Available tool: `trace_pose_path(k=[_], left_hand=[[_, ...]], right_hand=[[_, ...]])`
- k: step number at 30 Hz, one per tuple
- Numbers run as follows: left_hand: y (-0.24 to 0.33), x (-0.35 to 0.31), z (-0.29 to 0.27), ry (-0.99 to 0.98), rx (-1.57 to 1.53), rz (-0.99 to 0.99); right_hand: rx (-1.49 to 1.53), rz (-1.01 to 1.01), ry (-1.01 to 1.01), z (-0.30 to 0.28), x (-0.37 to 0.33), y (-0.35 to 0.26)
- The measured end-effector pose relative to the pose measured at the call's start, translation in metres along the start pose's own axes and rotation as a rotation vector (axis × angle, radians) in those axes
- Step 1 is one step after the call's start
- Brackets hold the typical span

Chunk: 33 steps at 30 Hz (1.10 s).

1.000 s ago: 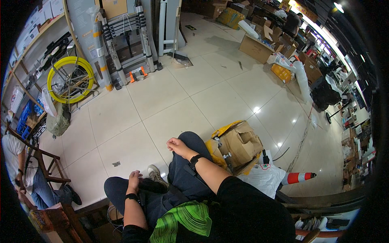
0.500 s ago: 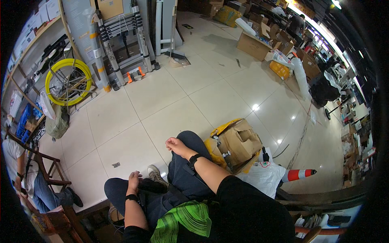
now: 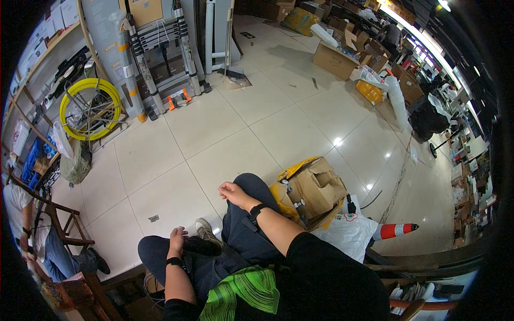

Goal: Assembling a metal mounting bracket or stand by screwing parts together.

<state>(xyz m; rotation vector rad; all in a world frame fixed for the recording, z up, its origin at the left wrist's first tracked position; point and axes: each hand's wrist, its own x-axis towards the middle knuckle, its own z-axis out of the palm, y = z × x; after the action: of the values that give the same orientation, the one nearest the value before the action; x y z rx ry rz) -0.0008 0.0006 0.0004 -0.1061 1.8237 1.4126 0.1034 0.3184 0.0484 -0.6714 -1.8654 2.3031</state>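
My right hand (image 3: 232, 193) rests by my right knee with its fingers curled in, and nothing shows in it. Over my left thigh lies my left hand (image 3: 177, 238), its fingers loosely bent and a little apart, holding nothing. Each wrist wears a dark band. To the right of my right knee stands an opened cardboard box (image 3: 319, 184) with yellow wrapping around it and small items inside. A white plastic bag (image 3: 350, 232) lies beside that box, nearer to me.
A red and white traffic cone (image 3: 395, 231) lies on its side past the bag. At the far left are a yellow cable reel (image 3: 90, 108), a folded ladder (image 3: 163, 64) and a seated person (image 3: 51, 235). Cartons (image 3: 334, 60) and another person (image 3: 392, 35) are at the far right.
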Motion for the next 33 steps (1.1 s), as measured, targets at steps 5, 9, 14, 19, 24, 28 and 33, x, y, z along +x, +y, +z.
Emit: trace_pose_path(k=[5,9,14,19,24,28,33], left_hand=[[-0.005,0.003,-0.002,0.006,-0.013,0.010],[-0.001,0.000,0.000,0.012,-0.008,-0.006],[0.001,-0.001,0.001,0.012,-0.010,-0.004],[0.002,-0.003,0.000,0.012,-0.008,-0.009],[0.004,-0.001,0.003,0.013,0.015,-0.012],[0.000,0.001,0.000,0.013,-0.018,0.005],[-0.003,0.001,-0.003,0.016,-0.007,0.003]], right_hand=[[-0.112,-0.059,0.050,0.003,-0.007,-0.008],[-0.205,-0.065,0.039,-0.001,-0.010,-0.012],[-0.167,-0.069,0.040,-0.001,-0.009,-0.009],[-0.142,-0.049,0.021,0.002,-0.011,-0.014],[-0.100,-0.062,0.008,-0.004,-0.004,0.001],[-0.090,-0.072,0.011,-0.001,-0.003,0.001],[-0.075,-0.031,-0.026,0.003,-0.007,-0.008]])
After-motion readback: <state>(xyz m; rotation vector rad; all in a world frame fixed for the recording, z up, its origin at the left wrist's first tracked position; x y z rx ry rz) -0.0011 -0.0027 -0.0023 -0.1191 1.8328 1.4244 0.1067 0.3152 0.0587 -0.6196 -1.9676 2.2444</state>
